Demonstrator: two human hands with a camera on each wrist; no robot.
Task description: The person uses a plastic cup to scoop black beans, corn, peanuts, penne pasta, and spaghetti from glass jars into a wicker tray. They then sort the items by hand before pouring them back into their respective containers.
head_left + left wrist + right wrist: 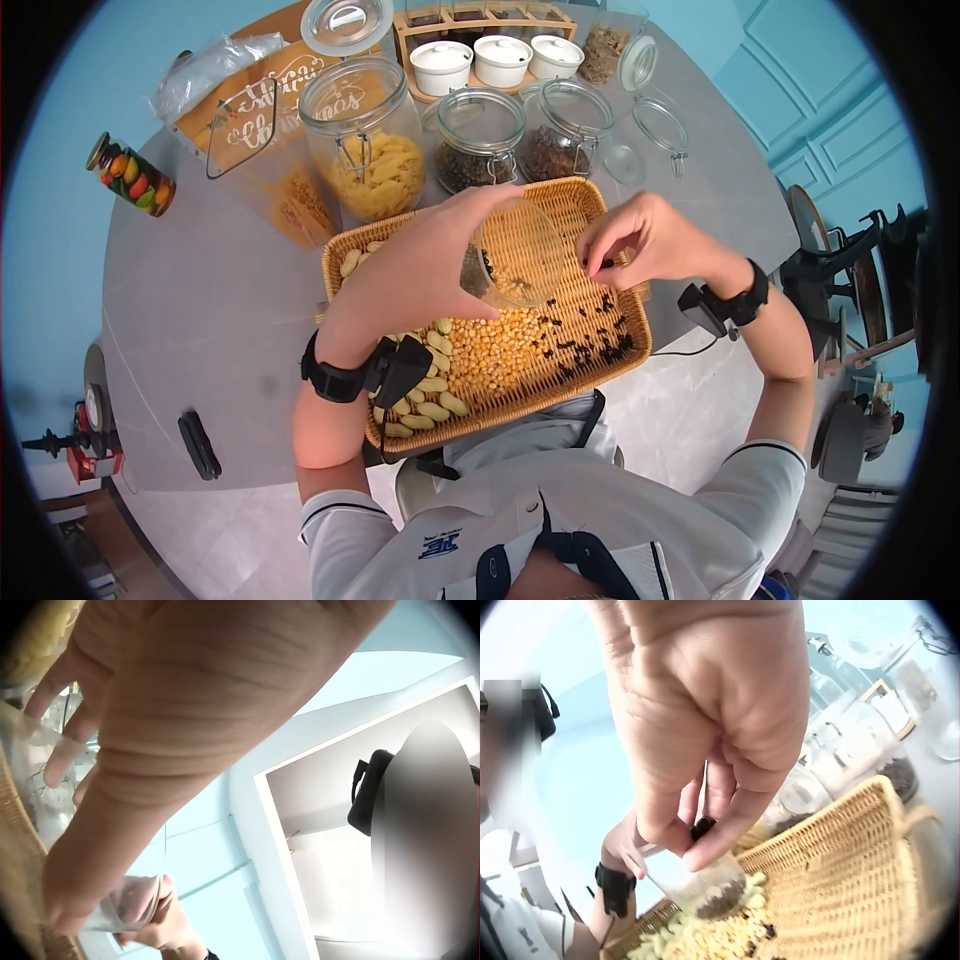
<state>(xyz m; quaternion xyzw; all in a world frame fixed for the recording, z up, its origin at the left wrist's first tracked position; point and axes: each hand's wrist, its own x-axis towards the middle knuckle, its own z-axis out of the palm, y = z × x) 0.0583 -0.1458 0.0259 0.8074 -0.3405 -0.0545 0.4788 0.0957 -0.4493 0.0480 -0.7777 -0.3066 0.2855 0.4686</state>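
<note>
My left hand [420, 260] grips a clear cup [530, 250], tilted over a wicker basket [565, 192]. Dark beans [721, 898] lie inside the cup in the right wrist view. To the right of the cup, my right hand [650, 240] pinches black beans [703, 827] between thumb and fingertips, above the basket's right side; how many cannot be told. Below the hands, yellow corn kernels [490, 350] fill the basket's middle, with peanuts in shells [430, 385] along its left. Loose black beans [600, 345] are scattered over the right part of the weave.
Behind the basket stand a jar of pasta [375, 180] and two clip-top jars [480, 150] with dark contents. White lidded pots [441, 68] line a wooden rack farther back. A jar of colourful pickles [132, 178] and a black case [199, 444] are on the left.
</note>
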